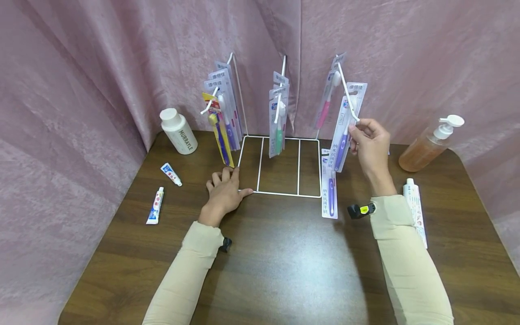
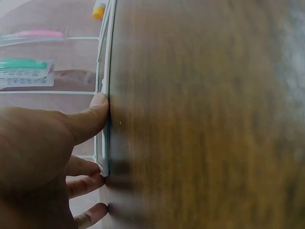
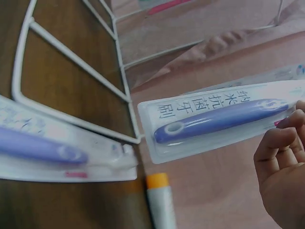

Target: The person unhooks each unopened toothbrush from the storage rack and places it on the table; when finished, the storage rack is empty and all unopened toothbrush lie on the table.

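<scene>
Now right hand (image 1: 371,142) pinches packaged toothbrush (image 1: 344,131) (purple).

— How many packaged toothbrushes (image 1: 343,131) are there?
— Too many overlap on the left hook to count exactly; one more pack lies flat on the bench (image 1: 284,253).
— Toothpaste tubes (image 1: 155,206)?
— Three: two on the left, one on the right.
— Bottles?
— Two: one white bottle (image 1: 178,131), one pump bottle (image 1: 430,144). One wire rack (image 1: 280,194).

Curtained tabletop mock shop: toothbrush rack (image 1: 280,167)
</scene>
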`<move>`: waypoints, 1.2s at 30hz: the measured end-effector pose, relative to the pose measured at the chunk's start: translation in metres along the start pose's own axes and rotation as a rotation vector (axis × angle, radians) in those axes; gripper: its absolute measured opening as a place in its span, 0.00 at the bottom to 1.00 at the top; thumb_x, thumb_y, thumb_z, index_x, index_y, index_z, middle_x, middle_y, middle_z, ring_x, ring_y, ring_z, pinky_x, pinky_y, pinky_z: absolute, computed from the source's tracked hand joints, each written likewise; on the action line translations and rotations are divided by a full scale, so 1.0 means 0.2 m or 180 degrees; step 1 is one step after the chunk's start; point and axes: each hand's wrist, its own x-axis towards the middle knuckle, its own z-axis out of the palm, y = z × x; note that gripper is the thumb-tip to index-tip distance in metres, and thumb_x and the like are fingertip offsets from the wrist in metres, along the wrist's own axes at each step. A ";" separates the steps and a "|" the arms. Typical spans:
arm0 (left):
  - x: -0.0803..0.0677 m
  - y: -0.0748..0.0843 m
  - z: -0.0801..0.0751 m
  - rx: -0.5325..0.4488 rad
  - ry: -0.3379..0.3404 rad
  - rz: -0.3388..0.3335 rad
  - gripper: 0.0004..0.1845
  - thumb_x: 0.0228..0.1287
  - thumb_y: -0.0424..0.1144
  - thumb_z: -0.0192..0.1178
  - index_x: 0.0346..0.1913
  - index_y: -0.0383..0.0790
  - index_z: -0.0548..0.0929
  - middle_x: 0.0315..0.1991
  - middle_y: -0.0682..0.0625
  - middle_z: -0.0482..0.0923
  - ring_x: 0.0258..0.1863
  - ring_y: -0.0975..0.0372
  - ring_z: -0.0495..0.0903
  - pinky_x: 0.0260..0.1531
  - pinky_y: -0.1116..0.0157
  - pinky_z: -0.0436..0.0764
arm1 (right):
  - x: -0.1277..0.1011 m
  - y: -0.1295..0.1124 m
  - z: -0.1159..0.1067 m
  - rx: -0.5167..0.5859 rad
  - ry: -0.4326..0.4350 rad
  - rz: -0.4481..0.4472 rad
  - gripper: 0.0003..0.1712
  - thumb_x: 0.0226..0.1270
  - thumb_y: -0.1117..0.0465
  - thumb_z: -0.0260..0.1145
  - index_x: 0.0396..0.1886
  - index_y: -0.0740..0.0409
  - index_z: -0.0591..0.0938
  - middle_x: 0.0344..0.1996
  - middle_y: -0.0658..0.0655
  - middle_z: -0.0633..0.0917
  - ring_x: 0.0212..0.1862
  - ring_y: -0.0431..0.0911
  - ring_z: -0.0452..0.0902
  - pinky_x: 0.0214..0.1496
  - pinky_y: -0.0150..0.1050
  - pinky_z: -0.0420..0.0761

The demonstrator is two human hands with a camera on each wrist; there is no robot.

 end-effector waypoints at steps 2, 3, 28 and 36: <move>0.01 -0.01 0.01 -0.0023 -0.0010 -0.0002 0.52 0.85 0.61 0.63 0.95 0.38 0.52 0.90 0.34 0.52 0.83 0.31 0.52 0.84 0.28 0.52 | -0.01 0.03 -0.03 -0.0061 0.0023 0.0128 0.18 0.81 0.74 0.68 0.34 0.46 0.87 0.19 0.45 0.84 0.17 0.36 0.73 0.20 0.27 0.73; 0.02 -0.01 0.01 -0.0027 -0.0016 -0.0004 0.52 0.85 0.61 0.64 0.95 0.38 0.51 0.90 0.34 0.52 0.82 0.31 0.52 0.84 0.28 0.52 | -0.02 0.04 -0.04 -0.0106 0.0034 0.0188 0.17 0.81 0.73 0.69 0.35 0.46 0.87 0.19 0.45 0.84 0.17 0.36 0.73 0.20 0.27 0.73; 0.00 0.00 0.00 0.0013 0.0009 -0.0001 0.51 0.86 0.61 0.62 0.95 0.38 0.52 0.88 0.34 0.53 0.83 0.32 0.52 0.83 0.29 0.53 | -0.18 0.29 -0.24 -0.2082 -0.0428 0.1576 0.27 0.89 0.51 0.66 0.69 0.69 0.87 0.32 0.42 0.81 0.36 0.37 0.74 0.38 0.31 0.76; 0.00 0.00 0.00 0.0008 -0.0004 0.0017 0.50 0.87 0.60 0.61 0.95 0.37 0.52 0.87 0.36 0.55 0.83 0.32 0.52 0.83 0.29 0.52 | -0.22 0.31 -0.24 -0.2383 -0.0426 0.1614 0.27 0.88 0.49 0.66 0.66 0.69 0.89 0.44 0.55 0.89 0.45 0.43 0.78 0.44 0.34 0.76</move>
